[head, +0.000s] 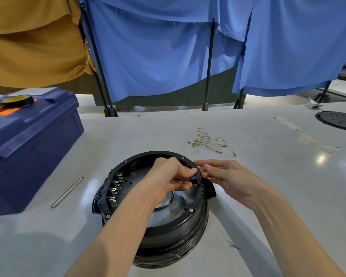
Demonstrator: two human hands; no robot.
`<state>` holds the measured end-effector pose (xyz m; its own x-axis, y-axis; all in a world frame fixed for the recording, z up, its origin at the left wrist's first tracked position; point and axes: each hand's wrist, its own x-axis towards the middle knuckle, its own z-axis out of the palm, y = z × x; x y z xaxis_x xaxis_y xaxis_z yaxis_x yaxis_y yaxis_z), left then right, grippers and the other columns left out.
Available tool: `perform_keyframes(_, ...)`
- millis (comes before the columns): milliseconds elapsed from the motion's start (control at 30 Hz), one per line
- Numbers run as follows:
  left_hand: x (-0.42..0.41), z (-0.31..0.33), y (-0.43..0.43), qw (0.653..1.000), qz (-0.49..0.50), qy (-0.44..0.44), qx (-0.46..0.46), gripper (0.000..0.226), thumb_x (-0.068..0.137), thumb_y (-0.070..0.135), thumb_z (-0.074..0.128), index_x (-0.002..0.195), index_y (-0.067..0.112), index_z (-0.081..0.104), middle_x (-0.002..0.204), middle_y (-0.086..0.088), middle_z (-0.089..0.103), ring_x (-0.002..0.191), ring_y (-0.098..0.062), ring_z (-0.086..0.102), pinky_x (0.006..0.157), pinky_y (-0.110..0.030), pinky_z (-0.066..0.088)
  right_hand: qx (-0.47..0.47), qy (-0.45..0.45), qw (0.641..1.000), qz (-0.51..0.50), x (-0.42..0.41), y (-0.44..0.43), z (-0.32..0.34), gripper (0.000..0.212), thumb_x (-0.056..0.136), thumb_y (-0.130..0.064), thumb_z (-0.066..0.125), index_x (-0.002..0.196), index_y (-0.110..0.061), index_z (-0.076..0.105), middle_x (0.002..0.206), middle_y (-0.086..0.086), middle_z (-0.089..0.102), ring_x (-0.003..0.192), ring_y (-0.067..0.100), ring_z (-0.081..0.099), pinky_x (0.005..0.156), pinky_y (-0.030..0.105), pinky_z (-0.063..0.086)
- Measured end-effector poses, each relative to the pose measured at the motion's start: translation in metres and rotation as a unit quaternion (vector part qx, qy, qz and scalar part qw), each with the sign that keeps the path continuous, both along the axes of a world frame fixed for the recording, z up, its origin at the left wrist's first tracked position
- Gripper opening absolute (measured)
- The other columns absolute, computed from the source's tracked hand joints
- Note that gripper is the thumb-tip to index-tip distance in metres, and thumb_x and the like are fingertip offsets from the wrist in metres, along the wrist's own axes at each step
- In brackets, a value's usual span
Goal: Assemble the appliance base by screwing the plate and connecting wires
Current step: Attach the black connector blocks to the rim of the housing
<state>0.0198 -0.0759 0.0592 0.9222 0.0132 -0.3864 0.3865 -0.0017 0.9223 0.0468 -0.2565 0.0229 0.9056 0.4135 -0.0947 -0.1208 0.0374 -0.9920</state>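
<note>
A round black appliance base [168, 232] stands upside down on the white table, its open underside facing me. A row of brass terminals [115, 188] lines its left inner wall. My left hand [168, 178] reaches over the opening and pinches a small black part [195, 177] at the right rim. Just outside that rim, the fingertips of my right hand [224, 176] touch the same spot. A bundle of thin wires with brass lugs [210, 141] lies on the table beyond the base. The round black plate [340, 120] lies at the far right.
A blue toolbox [28, 144] fills the left side, with a roll of black tape [16, 100] on its lid. A slim metal screwdriver [67, 192] lies between toolbox and base. Blue and tan cloths hang on black stands behind the table.
</note>
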Motion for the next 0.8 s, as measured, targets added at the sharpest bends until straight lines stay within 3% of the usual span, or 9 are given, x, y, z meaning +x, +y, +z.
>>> perform_keyframes(200, -0.002, 0.000, -0.004, 1.000, 0.026, -0.004, 0.001, 0.009, 0.075, -0.006, 0.071, 0.084, -0.006, 0.073, 0.073, -0.018, 0.072, 0.049, -0.019, 0.062, 0.049, -0.021, 0.053, -0.016, -0.001, 1.000, -0.006, -0.001, 0.001, 0.002, 0.024, 0.097, -0.013, 0.056, 0.116, -0.008, 0.070, 0.109, 0.017, 0.068, 0.093, 0.015, 0.062, 0.079, 0.018, 0.052)
perform_keyframes(333, -0.003, -0.001, -0.006, 0.999, 0.047, -0.013, 0.009, 0.005, 0.074, -0.007, 0.070, 0.078, -0.005, 0.072, 0.071, -0.019, 0.071, 0.058, -0.025, 0.064, 0.050, -0.022, 0.054, -0.037, -0.009, 0.999, 0.002, -0.005, 0.003, 0.006, 0.045, 0.077, -0.038, 0.073, 0.114, -0.013, 0.072, 0.112, 0.011, 0.072, 0.101, 0.015, 0.065, 0.092, 0.026, 0.048)
perform_keyframes(400, -0.004, -0.001, -0.008, 0.998, 0.060, -0.021, 0.020, 0.003, 0.075, -0.007, 0.069, 0.077, -0.006, 0.071, 0.064, -0.017, 0.069, 0.051, -0.023, 0.062, 0.051, -0.023, 0.055, -0.047, -0.008, 0.999, 0.005, -0.006, 0.003, 0.007, 0.049, 0.069, -0.035, 0.080, 0.113, -0.017, 0.073, 0.111, 0.012, 0.072, 0.106, 0.019, 0.068, 0.099, 0.031, 0.046)
perform_keyframes(500, -0.004, -0.001, -0.011, 0.997, 0.068, -0.026, 0.028, 0.003, 0.076, -0.007, 0.070, 0.074, -0.005, 0.070, 0.057, -0.014, 0.066, 0.044, -0.020, 0.059, 0.051, -0.024, 0.055, -0.050, -0.006, 0.999, 0.008, -0.009, 0.003, 0.010, 0.048, 0.065, -0.025, 0.087, 0.111, -0.018, 0.074, 0.113, 0.016, 0.069, 0.105, 0.022, 0.067, 0.098, 0.030, 0.046)
perform_keyframes(667, -0.004, -0.002, -0.012, 0.997, 0.062, -0.029, 0.036, 0.004, 0.077, -0.007, 0.070, 0.074, -0.004, 0.070, 0.061, -0.016, 0.065, 0.046, -0.021, 0.057, 0.051, -0.024, 0.053, -0.052, -0.001, 0.999, 0.009, -0.010, 0.003, 0.012, 0.048, 0.064, -0.026, 0.082, 0.111, -0.019, 0.073, 0.116, 0.016, 0.068, 0.101, 0.015, 0.067, 0.101, 0.029, 0.042)
perform_keyframes(800, -0.003, -0.006, -0.011, 0.996, 0.047, -0.045, 0.053, 0.009, 0.078, -0.006, 0.071, 0.071, -0.001, 0.068, 0.056, -0.011, 0.063, 0.042, -0.018, 0.054, 0.051, -0.024, 0.053, -0.058, -0.008, 0.998, 0.009, -0.008, 0.003, 0.011, 0.050, 0.062, -0.020, 0.081, 0.112, -0.017, 0.073, 0.118, 0.018, 0.068, 0.099, 0.013, 0.067, 0.090, 0.023, 0.047)
